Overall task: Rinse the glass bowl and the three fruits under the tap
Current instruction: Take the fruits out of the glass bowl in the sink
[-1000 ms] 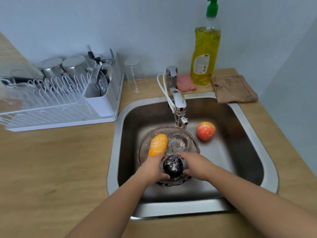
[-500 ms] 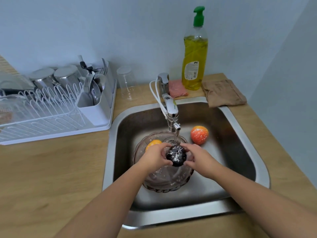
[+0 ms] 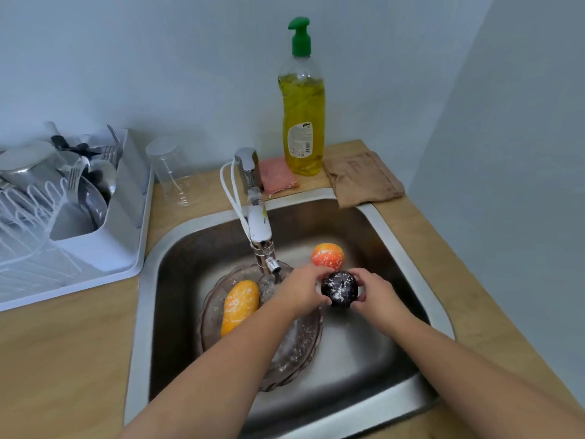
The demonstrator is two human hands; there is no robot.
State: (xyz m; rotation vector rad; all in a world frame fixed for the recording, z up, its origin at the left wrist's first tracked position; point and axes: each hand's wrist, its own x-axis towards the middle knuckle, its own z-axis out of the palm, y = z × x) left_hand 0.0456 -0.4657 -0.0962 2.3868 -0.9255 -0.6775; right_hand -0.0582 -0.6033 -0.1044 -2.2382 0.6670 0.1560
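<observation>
A dark purple round fruit flecked with white is held between my left hand and my right hand, above the sink floor to the right of the tap. Water runs from the spout into the glass bowl, which sits in the steel sink. An orange oval fruit lies in the bowl's left side. A red-orange round fruit rests on the sink floor just behind my hands.
A tall bottle of yellow dish soap stands behind the sink, with a pink sponge and a brown cloth beside it. An upturned clear glass and a white dish rack with cutlery are on the wooden counter at left.
Both hands lifted the dark fruit out of the bowl into the water stream, then carried it right, clear of the bowl and near the red-orange fruit. The view also shifted.
</observation>
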